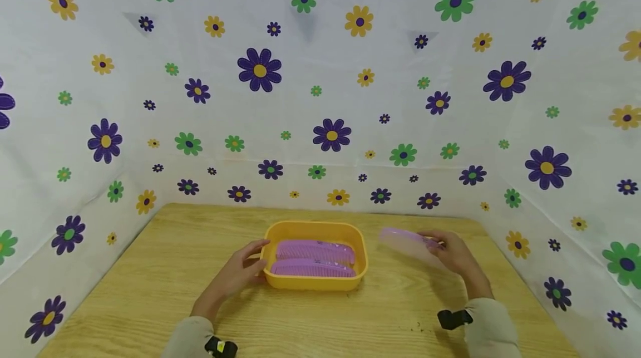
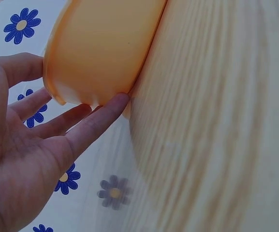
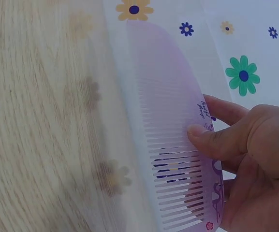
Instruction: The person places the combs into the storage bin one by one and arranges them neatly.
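Observation:
A yellow plastic box sits on the table with two purple combs lying inside, the back comb and the front comb. At its left end my left hand touches the wall and rim, fingers fairly straight and spread; the left wrist view shows the fingertips against the box wall. Right of the box, my right hand pinches a translucent purple comb by its printed spine between thumb and fingers. That comb is held above the table, teeth toward the tabletop.
The wooden table reaches back to a white curtain printed with green, yellow and purple flowers, which also encloses both sides. Small dark specks lie on the table near the right wrist.

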Tool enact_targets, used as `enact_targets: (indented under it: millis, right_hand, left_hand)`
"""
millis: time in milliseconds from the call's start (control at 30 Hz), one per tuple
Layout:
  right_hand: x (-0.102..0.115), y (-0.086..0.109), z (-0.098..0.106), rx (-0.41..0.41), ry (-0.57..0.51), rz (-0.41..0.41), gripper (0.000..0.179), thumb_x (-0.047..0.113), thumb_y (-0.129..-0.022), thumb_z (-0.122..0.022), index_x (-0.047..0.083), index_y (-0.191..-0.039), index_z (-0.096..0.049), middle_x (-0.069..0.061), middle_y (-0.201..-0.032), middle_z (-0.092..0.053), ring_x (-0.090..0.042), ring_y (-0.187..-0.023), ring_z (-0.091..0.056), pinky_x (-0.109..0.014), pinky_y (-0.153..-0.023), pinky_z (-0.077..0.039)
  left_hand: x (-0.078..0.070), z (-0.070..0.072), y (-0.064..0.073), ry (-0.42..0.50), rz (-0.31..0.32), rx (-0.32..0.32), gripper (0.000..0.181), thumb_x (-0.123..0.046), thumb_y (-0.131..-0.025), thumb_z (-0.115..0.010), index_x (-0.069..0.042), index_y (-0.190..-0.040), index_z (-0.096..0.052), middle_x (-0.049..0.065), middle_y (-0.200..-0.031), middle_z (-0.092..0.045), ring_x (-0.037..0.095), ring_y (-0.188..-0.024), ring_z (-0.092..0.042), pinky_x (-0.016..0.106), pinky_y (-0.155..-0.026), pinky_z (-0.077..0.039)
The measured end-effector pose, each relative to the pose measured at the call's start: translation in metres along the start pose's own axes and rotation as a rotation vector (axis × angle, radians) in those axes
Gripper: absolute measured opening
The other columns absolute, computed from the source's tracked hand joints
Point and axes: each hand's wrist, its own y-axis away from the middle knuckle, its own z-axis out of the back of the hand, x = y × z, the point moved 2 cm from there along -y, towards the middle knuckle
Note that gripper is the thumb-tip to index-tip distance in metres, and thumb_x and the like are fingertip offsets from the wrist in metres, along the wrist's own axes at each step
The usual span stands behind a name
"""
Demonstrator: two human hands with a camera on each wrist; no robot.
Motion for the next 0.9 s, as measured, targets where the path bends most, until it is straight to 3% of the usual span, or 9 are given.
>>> enact_targets:
  millis: [233,467,733,900]
  right_hand:
    - [0.006,0.000,-0.003,-0.013,-0.024,0.000,0.035,-0.010,-0.092,-0.063,-0.004,-0.127,-0.069,-0.029,-0.122,-0.070,-0.027,-0.094,-0.065,-0.021,-0.072,-0.053]
    - [0.021,-0.004,-0.006,-0.014,-0.013,0.073,0.034,-0.010,-0.091,-0.065,-0.003,-0.124,-0.071,-0.027,-0.118,-0.072,-0.026,-0.092,-0.065,-0.027,-0.075,-0.055]
    - [0.031,-0.006,-0.006,-0.008,-0.047,0.049,0.034,-0.010,-0.093,-0.063,-0.003,-0.126,-0.071,-0.018,-0.103,-0.071,-0.017,-0.081,-0.052,-0.022,-0.065,-0.043]
    - [0.032,-0.006,-0.006,-0.003,-0.055,0.050,0.035,-0.010,-0.094,-0.062,-0.002,-0.127,-0.070,-0.017,-0.103,-0.071,-0.017,-0.083,-0.052,-0.022,-0.066,-0.043]
  left_hand:
    - [0.001,0.000,0.000,0.011,-0.009,0.021,0.055,-0.014,-0.107,-0.054,-0.006,-0.158,-0.037,0.031,-0.161,-0.034,0.051,-0.138,-0.051,0.045,-0.094,-0.063]
    - [0.002,0.001,-0.002,0.002,-0.017,0.022,0.055,-0.015,-0.107,-0.054,-0.005,-0.158,-0.036,0.032,-0.161,-0.034,0.051,-0.138,-0.050,0.043,-0.093,-0.063]
    - [0.003,0.001,-0.002,0.007,-0.023,0.028,0.055,-0.015,-0.107,-0.054,-0.004,-0.158,-0.036,0.033,-0.160,-0.033,0.052,-0.138,-0.050,0.043,-0.093,-0.063]
    - [0.004,0.001,-0.002,0.009,-0.021,0.029,0.055,-0.015,-0.108,-0.054,-0.005,-0.158,-0.036,0.032,-0.161,-0.033,0.051,-0.138,-0.050,0.043,-0.093,-0.063]
